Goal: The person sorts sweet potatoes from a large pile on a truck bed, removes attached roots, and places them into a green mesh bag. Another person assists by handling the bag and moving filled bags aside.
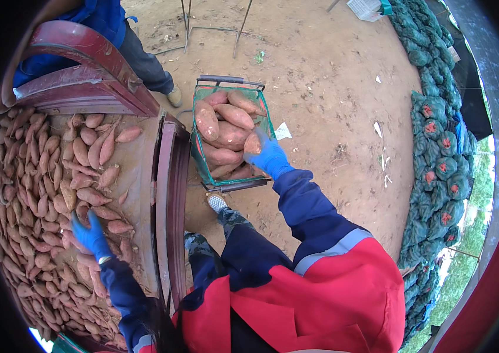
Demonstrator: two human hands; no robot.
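My right hand (269, 155), in a blue glove, grips a sweet potato (253, 144) at the right side of a green mesh bag (200, 162) held open on a metal frame. Large reddish sweet potatoes (233, 116) lie inside the bag. On the left, my left hand (88, 231), gloved too, reaches over a broad heap of smaller sweet potatoes (46, 220) on a flat bed. Its fingers are spread at a sweet potato (82, 211); whether they hold it cannot be told.
A dark red metal side wall (172, 198) stands between the heap and the bag. At the upper left is another person (143, 61) in blue. Metal rods (214, 28) stand beyond the bag. Filled green mesh bags (439, 176) are stacked along the right, and white scraps (283, 131) lie on the dirt floor.
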